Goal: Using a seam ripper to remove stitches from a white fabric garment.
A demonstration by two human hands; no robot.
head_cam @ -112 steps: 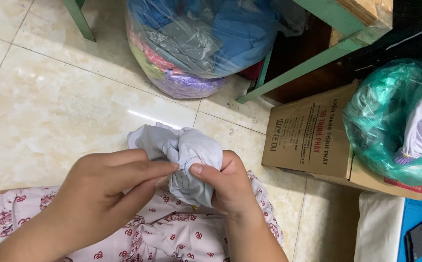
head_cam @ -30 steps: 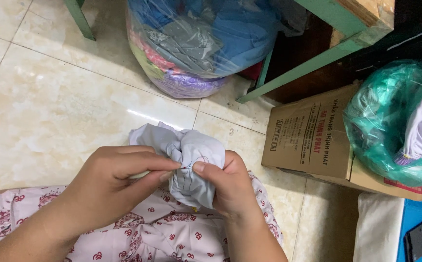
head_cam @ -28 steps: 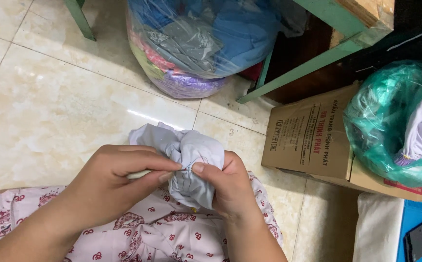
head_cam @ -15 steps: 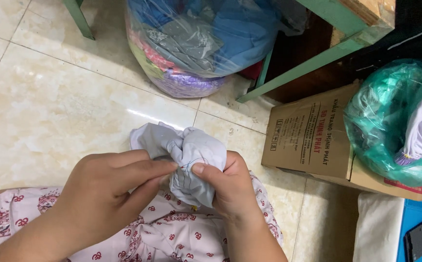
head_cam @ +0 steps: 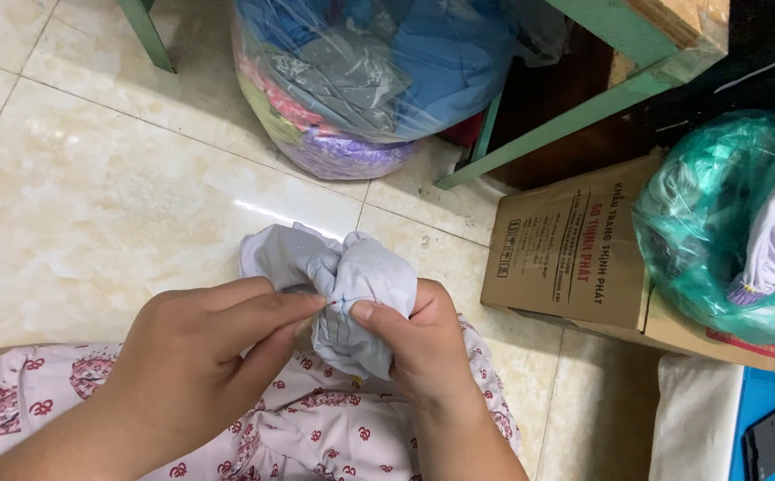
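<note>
Both hands are pinching a bunched-up grey cloth [head_cam: 352,285] at center frame, just above a pink patterned lap. Left hand [head_cam: 200,356] is closing fingertips on a fold (tiny bit), right hand [head_cam: 414,343] is gripping the wad tight. Clear bag [head_cam: 379,80] is sitting up top.

This is looking like a room in a home being used for piecework on clothing. Glossy cream floor tiles [head_cam: 93,205] are reflecting a ceiling light. A clear plastic bag [head_cam: 361,80] stuffed with coloured garments is sitting on them, beside green-painted wooden furniture legs [head_cam: 575,116]. A flattened cardboard box [head_cam: 575,249] is lying near a green plastic bag [head_cam: 717,223] that is holding more fabric.
</note>
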